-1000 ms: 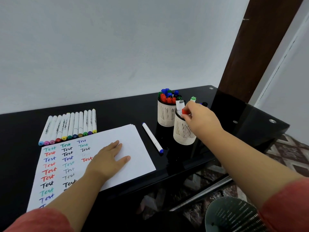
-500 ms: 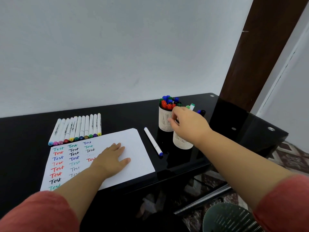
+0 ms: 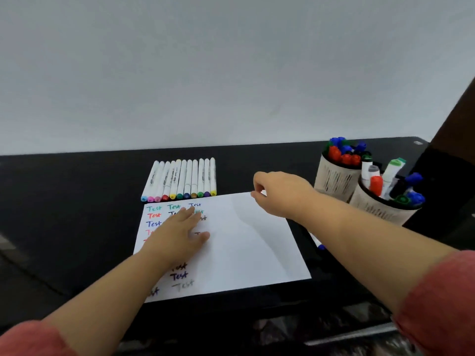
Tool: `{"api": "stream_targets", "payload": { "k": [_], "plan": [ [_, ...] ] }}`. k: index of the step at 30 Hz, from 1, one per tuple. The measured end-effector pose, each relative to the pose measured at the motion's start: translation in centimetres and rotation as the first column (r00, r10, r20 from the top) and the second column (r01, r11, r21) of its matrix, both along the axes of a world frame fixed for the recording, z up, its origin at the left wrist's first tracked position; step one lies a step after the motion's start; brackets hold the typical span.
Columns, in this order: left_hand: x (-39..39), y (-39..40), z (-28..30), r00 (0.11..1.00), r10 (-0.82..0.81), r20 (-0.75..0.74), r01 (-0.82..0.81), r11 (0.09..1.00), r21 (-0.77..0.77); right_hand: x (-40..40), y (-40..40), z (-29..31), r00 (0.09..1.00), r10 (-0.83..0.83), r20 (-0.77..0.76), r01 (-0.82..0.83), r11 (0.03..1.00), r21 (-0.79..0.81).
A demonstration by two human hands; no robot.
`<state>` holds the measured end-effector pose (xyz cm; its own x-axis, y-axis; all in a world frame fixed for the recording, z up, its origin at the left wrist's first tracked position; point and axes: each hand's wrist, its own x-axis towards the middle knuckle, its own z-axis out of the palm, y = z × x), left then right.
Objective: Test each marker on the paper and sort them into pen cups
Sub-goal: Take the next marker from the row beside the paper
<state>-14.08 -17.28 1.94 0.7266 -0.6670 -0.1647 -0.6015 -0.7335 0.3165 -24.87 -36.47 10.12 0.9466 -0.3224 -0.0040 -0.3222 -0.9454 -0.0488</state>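
We see the left hand [image 3: 180, 231] lying flat, fingers straight, pressing on the paper [image 3: 244, 242] on the black counter [image 3: 64, 214]. The right hand [image 3: 280, 194] hovers over the paper's far corner, fingers loosely curled; whether its grip holds anything we cannot tell. The paper bears rows of the word "Test" in several colours. A row of markers [image 3: 181, 181] lies just beyond it. Two pen cups [image 3: 336, 179], touching, stand at the right, holding capped markers.
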Motion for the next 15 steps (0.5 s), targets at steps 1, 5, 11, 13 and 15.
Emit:
{"api": "stream_targets", "payload": {
  "k": [1,5,11,13,15],
  "plan": [
    [0.3,0.3,-0.1,1.0,0.003,0.012,-0.003,1.0,0.002,1.0,0.1,-0.4,1.0,0.006,-0.008,-0.006,1.0,0.008],
    [0.8,1.1,-1.1,1.0,0.007,0.03,-0.005,0.998,-0.056,5.0,0.3,-2.2,0.999,0.043,-0.016,-0.042,0.998,0.043],
    [1.5,1.2,-2.2,0.998,-0.006,0.06,0.013,0.992,-0.126,10.2,0.1,-4.8,0.994,0.103,-0.031,-0.099,0.989,0.108],
    [1.7,1.3,-2.6,0.997,-0.016,0.08,0.028,0.989,-0.145,11.5,-0.1,-5.5,0.989,0.127,-0.077,-0.121,0.99,0.073],
    [1.7,1.4,-2.6,0.996,-0.026,0.088,0.039,0.987,-0.155,12.4,-0.3,-6.0,0.98,0.157,-0.121,-0.157,0.988,0.01]
  ]
}}
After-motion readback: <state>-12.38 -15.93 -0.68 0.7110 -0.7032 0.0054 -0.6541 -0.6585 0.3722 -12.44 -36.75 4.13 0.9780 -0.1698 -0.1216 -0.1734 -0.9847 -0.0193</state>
